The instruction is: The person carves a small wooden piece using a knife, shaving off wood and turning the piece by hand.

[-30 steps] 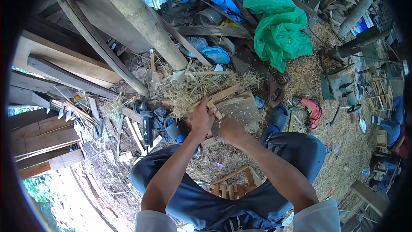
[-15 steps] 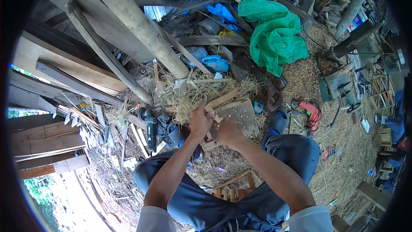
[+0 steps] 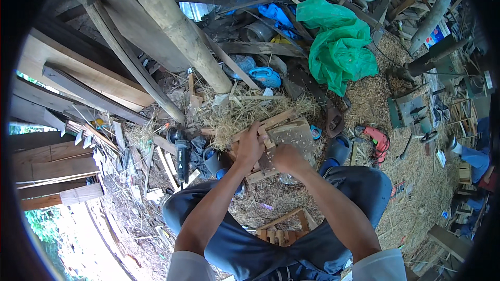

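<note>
My left hand grips a short, pale wooden piece over a thick, worn wooden block scattered with small chips, between my feet. My right hand is closed just right of the piece, fingers curled down; what it holds is hidden and too small to name. A darker brown flat thing shows between the two hands. A longer wooden strip lies along the block's far edge, beside loose straw.
A black angle grinder lies left; a red drill lies right. Beyond are green plastic sheeting, bamboo posts and scrap planks. A slatted wooden crate sits below me; another person's leg is at the far right.
My right hand, blurred half a second ago, has moved slightly right and is sharper now. My left hand stays on the wooden piece. The person at the right has shifted a leg.
</note>
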`<state>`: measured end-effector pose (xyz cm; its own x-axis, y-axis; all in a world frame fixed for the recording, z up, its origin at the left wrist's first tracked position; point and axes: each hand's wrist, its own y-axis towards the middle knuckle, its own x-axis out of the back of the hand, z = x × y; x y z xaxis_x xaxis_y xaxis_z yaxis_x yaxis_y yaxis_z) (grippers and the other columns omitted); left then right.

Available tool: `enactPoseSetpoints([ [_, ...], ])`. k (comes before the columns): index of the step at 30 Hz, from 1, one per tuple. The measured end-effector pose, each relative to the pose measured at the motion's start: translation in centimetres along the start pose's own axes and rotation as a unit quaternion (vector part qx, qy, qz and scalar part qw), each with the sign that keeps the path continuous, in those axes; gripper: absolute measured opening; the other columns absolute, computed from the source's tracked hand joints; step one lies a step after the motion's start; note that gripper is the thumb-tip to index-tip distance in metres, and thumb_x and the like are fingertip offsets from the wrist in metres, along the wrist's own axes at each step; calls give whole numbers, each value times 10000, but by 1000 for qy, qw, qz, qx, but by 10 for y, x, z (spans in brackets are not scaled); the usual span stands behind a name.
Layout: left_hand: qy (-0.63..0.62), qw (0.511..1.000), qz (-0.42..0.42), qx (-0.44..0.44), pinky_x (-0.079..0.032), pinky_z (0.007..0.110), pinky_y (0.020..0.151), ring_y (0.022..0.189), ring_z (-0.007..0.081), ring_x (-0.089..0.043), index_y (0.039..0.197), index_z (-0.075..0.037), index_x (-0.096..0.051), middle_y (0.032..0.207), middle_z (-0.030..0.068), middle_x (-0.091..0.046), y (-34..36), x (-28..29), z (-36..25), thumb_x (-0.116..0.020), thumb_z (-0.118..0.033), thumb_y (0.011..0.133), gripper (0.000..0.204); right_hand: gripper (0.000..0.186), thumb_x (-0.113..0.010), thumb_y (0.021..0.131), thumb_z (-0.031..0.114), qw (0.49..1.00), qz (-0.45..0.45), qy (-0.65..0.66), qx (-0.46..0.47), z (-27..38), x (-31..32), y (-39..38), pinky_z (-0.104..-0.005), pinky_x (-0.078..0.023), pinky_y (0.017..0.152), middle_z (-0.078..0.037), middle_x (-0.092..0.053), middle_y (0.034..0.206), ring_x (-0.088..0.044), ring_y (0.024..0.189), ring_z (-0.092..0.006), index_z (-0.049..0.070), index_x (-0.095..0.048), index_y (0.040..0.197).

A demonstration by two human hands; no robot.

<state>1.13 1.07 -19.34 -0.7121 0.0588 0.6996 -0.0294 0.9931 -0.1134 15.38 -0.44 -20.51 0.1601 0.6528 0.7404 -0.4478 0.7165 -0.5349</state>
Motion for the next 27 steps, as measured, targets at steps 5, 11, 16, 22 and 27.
enactPoseSetpoints([
  [5,-41,998,39,-2,-516,404,659,859,326,-629,1117,-11,-489,885,185,-623,12,19,8,-630,-41,798,350,324,-523,847,241,976,-110,161,-92,10,62,-4,-458,-491,697,-243,-622,835,-611,852,-408,-76,-586,867],
  [11,-351,928,123,31,-570,278,644,867,184,-639,1155,10,-425,961,128,-627,38,77,-59,-606,-7,827,376,221,-651,815,201,920,-210,330,29,-9,128,-16,-310,-424,561,-70,-600,656,-521,595,-161,-20,-633,819],
  [16,-386,918,88,-32,-535,253,636,779,130,-631,1146,-2,-424,909,118,-632,36,115,-96,-647,-24,812,402,199,-671,811,169,892,-212,394,68,26,176,-56,-247,-399,558,21,-591,687,-462,623,-33,-15,-657,882],
  [22,-389,916,60,-81,-503,237,630,755,110,-602,1191,15,-451,900,89,-618,24,129,-109,-649,-35,823,420,190,-670,796,146,878,-237,404,92,41,179,-66,-278,-445,599,-54,-626,688,-522,654,-69,-31,-646,864],
  [27,-445,888,41,-103,-537,248,638,795,128,-616,1192,-4,-465,900,105,-616,17,130,-106,-642,-27,826,407,223,-660,823,187,883,-247,383,114,48,182,-70,-307,-446,621,-86,-637,703,-550,654,-109,-29,-629,867],
])
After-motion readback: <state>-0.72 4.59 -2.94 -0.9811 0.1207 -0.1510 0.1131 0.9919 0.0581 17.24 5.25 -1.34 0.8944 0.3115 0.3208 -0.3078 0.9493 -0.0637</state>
